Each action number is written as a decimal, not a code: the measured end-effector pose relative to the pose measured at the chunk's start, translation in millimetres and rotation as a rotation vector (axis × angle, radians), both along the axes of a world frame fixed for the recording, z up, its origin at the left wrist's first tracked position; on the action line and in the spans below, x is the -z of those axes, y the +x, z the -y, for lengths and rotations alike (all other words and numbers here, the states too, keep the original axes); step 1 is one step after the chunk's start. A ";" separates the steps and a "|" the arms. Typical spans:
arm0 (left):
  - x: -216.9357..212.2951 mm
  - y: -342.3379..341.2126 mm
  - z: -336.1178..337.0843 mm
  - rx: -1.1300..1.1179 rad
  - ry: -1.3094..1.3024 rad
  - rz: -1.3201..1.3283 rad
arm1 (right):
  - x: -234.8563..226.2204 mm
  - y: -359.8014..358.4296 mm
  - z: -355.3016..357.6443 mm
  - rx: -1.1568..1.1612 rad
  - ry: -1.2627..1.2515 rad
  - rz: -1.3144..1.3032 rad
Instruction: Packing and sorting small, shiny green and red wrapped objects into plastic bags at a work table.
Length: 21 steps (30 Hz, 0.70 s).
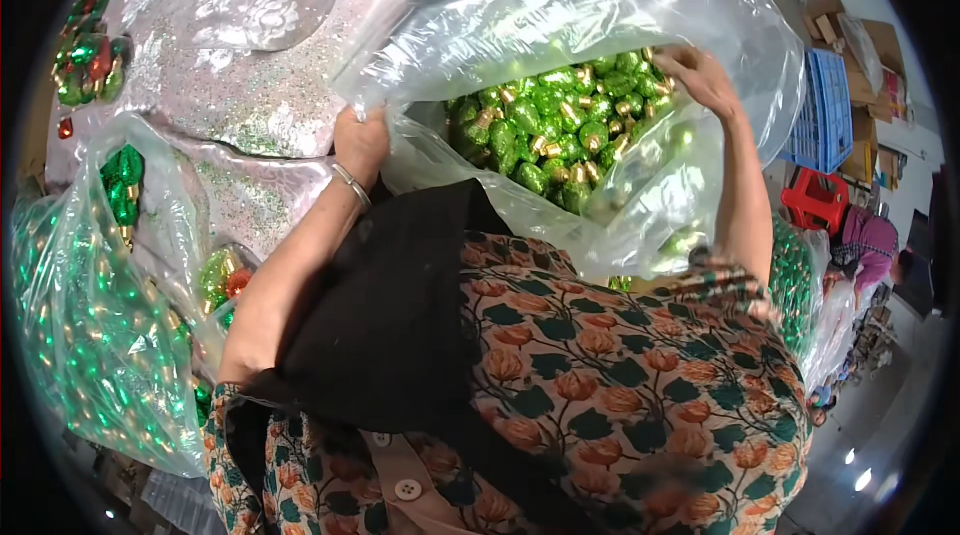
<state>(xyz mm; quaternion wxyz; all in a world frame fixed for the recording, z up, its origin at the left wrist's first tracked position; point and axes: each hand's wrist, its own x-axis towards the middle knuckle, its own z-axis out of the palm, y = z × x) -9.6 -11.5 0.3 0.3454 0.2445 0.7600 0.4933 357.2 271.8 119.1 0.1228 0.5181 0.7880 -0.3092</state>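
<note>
Head view: left hand (362, 140) closed in a fist on the near-left edge of a clear plastic bag (480, 25), film bunched at thumb and forefinger; bracelet (350, 183) on that wrist. Right hand (700, 80) at the far-right side of the bag mouth, fingers curled — can't tell whether they pinch film or only rest against it. Green glitter ornaments (525, 115) with gold caps lie in the bag, right of the left hand and left of the right hand, heaped between the two.

Handling, judged by look: each ornament light, hard-shelled, probably fragile, the rounded sides likely slick or gritty from glitter; best hold is the cap or a loose grip round the body. Bag film soft, slippery, floppy — take it by a gathered fold at the rim; full load probably bulky, moderate weight.

Glitter-strewn table (280, 115) beyond and left of the left hand; another filled bag (100, 335) farther left and nearer the body. Blue crate (825, 110) and red stool (812, 200) right of the right hand.
</note>
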 end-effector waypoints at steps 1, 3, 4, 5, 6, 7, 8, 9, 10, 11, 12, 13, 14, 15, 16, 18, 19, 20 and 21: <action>3.0 3.6 0.6 0.010 0.009 -0.001 | -3.3 42.7 12.4 0.278 -0.034 -0.263; -12.9 10.5 -3.0 0.086 -0.001 0.027 | 4.0 171.7 32.4 0.582 -0.389 -0.910; -25.3 8.5 -5.4 0.117 -0.011 0.029 | -1.4 194.7 46.9 0.562 -0.731 -1.298; -30.7 7.7 -5.3 0.145 -0.022 0.029 | -2.4 217.2 74.0 0.922 -0.497 -1.248; -26.4 4.4 -1.5 0.142 -0.022 0.027 | -14.7 212.6 104.8 1.247 -0.256 -1.163; -17.9 0.0 1.5 0.146 -0.046 0.047 | -18.4 209.2 126.3 1.384 -0.103 -1.201; -9.9 -3.8 2.5 0.157 -0.066 0.072 | -18.0 209.8 141.9 1.522 0.066 -1.233; -6.4 1.1 -8.2 0.212 -0.075 0.125 | 20.1 315.6 172.0 1.545 0.130 -1.231; -3.3 6.5 -19.2 0.260 -0.057 0.150 | 58.5 408.6 192.8 0.774 -0.419 -1.631; -10.8 1.2 -6.4 0.213 -0.097 0.134 | 91.5 357.0 189.5 0.979 -0.130 -0.909; -16.2 -1.9 0.9 0.191 -0.132 0.144 | 100.6 300.1 202.7 1.066 0.184 -0.149; -19.9 2.2 -6.1 0.224 -0.145 0.184 | 144.6 323.1 230.2 1.045 0.104 -0.397; -22.3 4.6 -4.2 0.217 -0.142 0.187 | 165.3 295.2 235.6 0.971 -0.005 -0.653; -24.0 7.1 -2.7 0.253 -0.124 0.222 | 173.7 274.9 231.7 0.961 -0.005 -0.651; -23.8 3.8 6.5 0.255 -0.114 0.249 | 144.4 206.0 214.8 1.509 -0.361 -1.043; -24.4 1.9 2.1 0.283 -0.081 0.295 | 140.3 211.8 201.8 1.429 -0.367 -1.024; -25.1 2.3 1.9 0.309 -0.110 0.307 | 152.3 186.8 197.0 1.376 -0.379 -1.009; -25.2 -0.7 2.9 0.322 -0.139 0.317 | 162.3 166.3 194.5 1.311 -0.401 -0.990; -25.5 -3.9 4.2 0.332 -0.169 0.327 | 165.2 153.1 198.1 1.244 -0.424 -0.971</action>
